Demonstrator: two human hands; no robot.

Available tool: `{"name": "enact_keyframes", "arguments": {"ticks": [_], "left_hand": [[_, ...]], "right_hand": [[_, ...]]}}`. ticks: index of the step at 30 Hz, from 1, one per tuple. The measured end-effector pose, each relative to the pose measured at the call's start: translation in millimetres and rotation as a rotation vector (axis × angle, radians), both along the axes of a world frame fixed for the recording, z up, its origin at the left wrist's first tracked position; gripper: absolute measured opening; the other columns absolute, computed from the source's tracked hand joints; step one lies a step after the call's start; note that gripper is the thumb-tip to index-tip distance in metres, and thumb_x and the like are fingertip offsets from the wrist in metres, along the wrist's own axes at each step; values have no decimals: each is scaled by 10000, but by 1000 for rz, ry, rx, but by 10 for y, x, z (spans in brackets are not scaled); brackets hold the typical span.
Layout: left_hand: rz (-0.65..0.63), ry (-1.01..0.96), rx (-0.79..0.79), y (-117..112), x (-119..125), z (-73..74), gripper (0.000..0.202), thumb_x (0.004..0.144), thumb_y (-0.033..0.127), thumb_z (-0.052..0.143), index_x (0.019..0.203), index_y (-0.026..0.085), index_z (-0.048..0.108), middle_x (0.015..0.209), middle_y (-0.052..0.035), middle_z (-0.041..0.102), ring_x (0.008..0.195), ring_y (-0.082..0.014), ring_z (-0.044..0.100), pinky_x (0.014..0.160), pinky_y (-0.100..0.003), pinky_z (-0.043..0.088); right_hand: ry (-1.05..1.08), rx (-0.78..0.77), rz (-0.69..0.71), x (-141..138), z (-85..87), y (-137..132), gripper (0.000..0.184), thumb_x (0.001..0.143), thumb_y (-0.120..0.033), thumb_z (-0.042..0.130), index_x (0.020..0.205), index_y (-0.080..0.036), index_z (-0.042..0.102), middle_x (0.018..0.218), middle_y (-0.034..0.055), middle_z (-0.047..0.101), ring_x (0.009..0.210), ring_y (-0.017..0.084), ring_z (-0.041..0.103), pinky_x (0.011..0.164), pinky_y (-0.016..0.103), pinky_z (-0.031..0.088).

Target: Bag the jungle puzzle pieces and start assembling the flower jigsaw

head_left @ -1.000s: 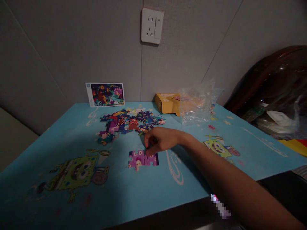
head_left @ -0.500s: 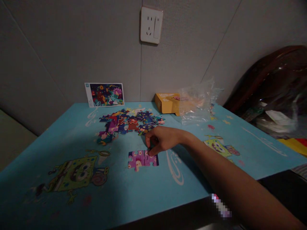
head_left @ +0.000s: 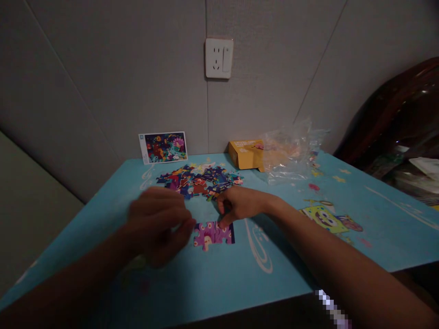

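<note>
A small block of joined purple puzzle pieces (head_left: 212,233) lies flat on the blue cartoon-printed table (head_left: 240,283). My right hand (head_left: 242,204) reaches in from the right, its fingers curled and its fingertips pinched on the block's upper right edge. My left hand (head_left: 157,224) hovers just left of the block. It is smeared by motion, so its fingers cannot be read. Behind both hands a pile of loose colourful puzzle pieces (head_left: 199,177) is spread on the table.
A picture card of the puzzle (head_left: 163,147) leans against the grey wall. A yellow box (head_left: 245,153) and a crumpled clear plastic bag (head_left: 291,151) lie at the back right. A wall socket (head_left: 218,57) is above, and a dark plastic-wrapped object (head_left: 394,119) sits at far right.
My left hand has come into view from the lower left and moved up beside the purple block. The right hand stays on the block. The camera has tilted slightly.
</note>
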State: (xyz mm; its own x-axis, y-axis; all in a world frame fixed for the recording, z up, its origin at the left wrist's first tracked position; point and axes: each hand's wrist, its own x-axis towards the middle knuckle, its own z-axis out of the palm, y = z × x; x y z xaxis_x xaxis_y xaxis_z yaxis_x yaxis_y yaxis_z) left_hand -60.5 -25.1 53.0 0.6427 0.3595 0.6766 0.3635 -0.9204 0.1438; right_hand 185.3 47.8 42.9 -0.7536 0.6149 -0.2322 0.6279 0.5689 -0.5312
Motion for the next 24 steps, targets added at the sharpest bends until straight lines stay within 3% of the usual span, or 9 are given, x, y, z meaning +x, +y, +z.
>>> {"name": "enact_keyframes", "arguments": {"ticks": [2,5,7,16,24], "left_hand": [[-70,76,-28,77,122,-161,124,893,215,525,798,189,601,604,21,566,541,-99,530,564,-254,425],[-140,303,-133,159,235,-356,116,867,274,592,932,199,653,724,6,645,592,-110,584,538,-265,385],[-151,373,-158,179,247,-406,159,859,288,621,997,225,670,783,9,667,621,-112,598,548,-266,376],[-121,485,-230,160,156,-375,228,886,303,614,1095,268,696,708,21,628,567,-84,536,532,-249,337],[-125,478,-267,166,166,-371,236,882,309,612,1090,257,711,678,2,631,564,-103,537,516,-248,311]], "right_hand": [[-6,12,10,20,2,5,285,676,-368,809,785,-156,653,620,-58,554,557,80,453,548,224,281],[-76,-24,42,67,20,8,381,635,-475,813,767,-156,654,632,-47,578,564,91,474,542,228,295],[-156,-58,57,90,40,4,449,587,-539,818,751,-155,655,630,-45,582,560,96,472,532,231,299],[-187,49,9,83,7,38,429,627,-544,796,744,-159,647,606,-46,553,550,97,458,532,240,289],[-220,-24,44,82,45,3,424,562,-440,866,775,-169,618,627,-66,545,558,91,442,544,234,288]]}}
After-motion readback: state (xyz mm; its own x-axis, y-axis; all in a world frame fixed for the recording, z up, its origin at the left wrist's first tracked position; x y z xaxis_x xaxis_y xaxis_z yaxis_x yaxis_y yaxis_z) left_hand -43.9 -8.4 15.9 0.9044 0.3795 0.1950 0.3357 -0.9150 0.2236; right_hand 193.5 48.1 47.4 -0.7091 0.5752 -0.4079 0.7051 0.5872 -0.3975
